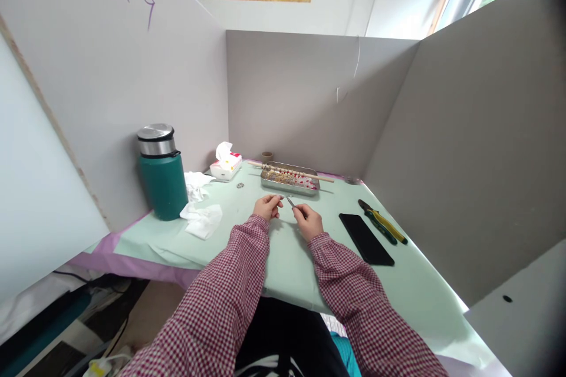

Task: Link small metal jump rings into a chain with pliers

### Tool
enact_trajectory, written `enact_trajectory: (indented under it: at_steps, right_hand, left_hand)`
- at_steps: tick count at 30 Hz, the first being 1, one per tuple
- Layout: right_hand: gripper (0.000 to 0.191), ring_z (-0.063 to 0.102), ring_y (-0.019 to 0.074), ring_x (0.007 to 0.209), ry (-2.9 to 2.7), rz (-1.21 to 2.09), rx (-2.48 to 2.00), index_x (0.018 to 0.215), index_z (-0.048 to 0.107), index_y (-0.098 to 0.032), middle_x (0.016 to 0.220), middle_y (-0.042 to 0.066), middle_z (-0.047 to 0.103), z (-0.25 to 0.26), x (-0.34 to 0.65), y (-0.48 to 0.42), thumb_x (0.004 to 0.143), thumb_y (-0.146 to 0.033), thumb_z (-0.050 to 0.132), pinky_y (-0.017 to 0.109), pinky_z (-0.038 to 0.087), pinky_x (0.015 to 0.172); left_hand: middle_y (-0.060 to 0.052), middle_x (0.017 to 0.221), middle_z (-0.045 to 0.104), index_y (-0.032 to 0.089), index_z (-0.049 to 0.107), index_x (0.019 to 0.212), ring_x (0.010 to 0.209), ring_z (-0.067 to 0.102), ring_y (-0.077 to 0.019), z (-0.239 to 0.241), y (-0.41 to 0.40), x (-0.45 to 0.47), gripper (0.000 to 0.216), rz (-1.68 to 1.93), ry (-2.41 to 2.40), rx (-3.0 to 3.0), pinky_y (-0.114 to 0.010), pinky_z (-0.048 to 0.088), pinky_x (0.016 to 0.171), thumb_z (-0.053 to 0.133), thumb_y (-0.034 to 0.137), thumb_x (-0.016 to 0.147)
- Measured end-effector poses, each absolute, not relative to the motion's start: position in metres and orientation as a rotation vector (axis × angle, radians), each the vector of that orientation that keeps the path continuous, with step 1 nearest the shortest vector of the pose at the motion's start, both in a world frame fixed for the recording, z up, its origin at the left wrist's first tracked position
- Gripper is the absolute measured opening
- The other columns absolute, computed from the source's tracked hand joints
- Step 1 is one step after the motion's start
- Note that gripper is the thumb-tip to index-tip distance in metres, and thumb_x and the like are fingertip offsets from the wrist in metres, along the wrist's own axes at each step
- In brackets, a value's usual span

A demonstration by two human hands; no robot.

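Observation:
My left hand [266, 207] is closed in a pinch over the table, in front of the tray. At its fingertips shows a tiny dark reddish piece [282, 197], too small to name. My right hand [308, 222] grips slim metal tweezers [290, 202], their tips pointing up and left towards the left fingertips. Just behind both hands stands a shallow metal tray [289, 189] with gold-coloured and red-and-white bits in it. Across the tray lies a thin wooden stick [326, 179] with small pieces along it.
A green thermos [163, 185], crumpled tissues [202, 221] and a tissue box [226, 165] stand left. To the right lie a black phone [366, 240] and yellow-green pliers [382, 224]. Grey partitions [300, 94] enclose the green-covered table [292, 274]. A brown roll [267, 156] sits behind the tray.

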State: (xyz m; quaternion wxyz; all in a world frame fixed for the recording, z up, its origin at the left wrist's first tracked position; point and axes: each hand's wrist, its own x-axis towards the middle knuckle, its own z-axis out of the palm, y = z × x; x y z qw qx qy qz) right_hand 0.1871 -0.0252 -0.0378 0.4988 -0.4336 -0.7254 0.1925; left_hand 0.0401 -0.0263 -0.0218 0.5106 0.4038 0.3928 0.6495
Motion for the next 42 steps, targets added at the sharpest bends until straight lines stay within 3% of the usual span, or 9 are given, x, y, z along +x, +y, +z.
enact_trajectory:
  at_steps: [6,14,18,20,22,25,32,42]
  right_hand:
    - [0.023,0.052,0.0149,0.073,-1.886,0.181,-1.291,0.082,0.061,-0.019,0.081,0.003,0.061,-0.0374,0.1877,-0.0257,0.078,-0.033,0.043,0.026,0.037,0.067]
    - [0.021,0.044,0.0287,0.095,-1.909,-0.065,-1.609,0.084,0.065,-0.021,0.093,0.010,0.059,-0.0403,0.1916,-0.0243,0.072,-0.032,0.052,0.042,0.031,0.076]
    - [0.038,0.048,0.0226,0.091,-1.789,-0.009,-1.350,0.107,0.056,-0.018,0.102,0.010,0.056,-0.0394,0.1908,-0.0220,0.072,-0.034,0.052,0.036,0.036,0.078]
    - [0.037,0.051,0.0176,0.082,-1.832,0.068,-1.185,0.107,0.055,-0.016,0.099,0.008,0.058,-0.0392,0.1902,-0.0212,0.075,-0.033,0.049,0.031,0.038,0.075]
    - [0.027,0.053,0.0151,0.075,-1.886,0.131,-1.103,0.094,0.060,-0.017,0.089,0.005,0.060,-0.0394,0.1897,-0.0214,0.079,-0.033,0.044,0.027,0.039,0.071]
    - [0.028,0.054,0.0143,0.070,-1.895,0.175,-1.110,0.080,0.062,-0.019,0.079,0.004,0.062,-0.0397,0.1894,-0.0229,0.082,-0.035,0.040,0.024,0.039,0.066]
    - [0.029,0.052,0.0127,0.061,-1.927,0.212,-1.134,0.073,0.062,-0.019,0.068,0.001,0.062,-0.0388,0.1891,-0.0262,0.081,-0.039,0.042,0.022,0.035,0.058]
    - [0.027,0.048,0.0109,0.057,-2.085,0.218,-1.026,0.067,0.059,-0.018,0.062,0.000,0.058,-0.0382,0.1879,-0.0302,0.081,-0.035,0.044,0.020,0.033,0.057]
  left_hand:
    - [0.003,0.059,0.054,0.012,0.057,0.074,0.032,0.029,0.0007,-0.0224,-0.0242,0.0361,0.035,1.674,1.021,0.915,-0.020,0.036,0.037,0.064,0.043,0.061]
    - [0.000,0.061,0.057,0.011,0.061,0.073,0.036,0.035,-0.0024,-0.0190,-0.0281,0.0403,0.027,1.570,1.272,1.139,-0.020,0.036,0.036,0.064,0.035,0.060]
    - [0.000,0.058,0.057,0.011,0.063,0.072,0.038,0.037,-0.0040,-0.0173,-0.0311,0.0424,0.024,1.526,1.348,1.205,-0.019,0.034,0.035,0.063,0.033,0.060]
    - [0.001,0.056,0.057,0.012,0.064,0.071,0.038,0.037,-0.0039,-0.0173,-0.0315,0.0428,0.023,1.502,1.354,1.225,-0.019,0.032,0.035,0.063,0.033,0.060]
    - [0.001,0.055,0.057,0.012,0.064,0.070,0.037,0.036,-0.0036,-0.0176,-0.0312,0.0428,0.023,1.488,1.336,1.226,-0.019,0.032,0.035,0.064,0.032,0.060]
    - [0.000,0.059,0.058,0.011,0.063,0.072,0.036,0.035,-0.0030,-0.0183,-0.0302,0.0424,0.026,1.492,1.235,1.208,-0.020,0.034,0.036,0.065,0.033,0.060]
    - [-0.001,0.069,0.058,0.012,0.062,0.084,0.035,0.033,-0.0002,-0.0206,-0.0276,0.0396,0.034,1.517,0.979,1.049,-0.020,0.037,0.038,0.063,0.038,0.062]
    - [0.001,0.067,0.057,0.014,0.057,0.074,0.036,0.036,-0.0021,-0.0200,-0.0264,0.0396,0.022,1.452,0.863,0.973,-0.022,0.038,0.039,0.063,0.031,0.060]
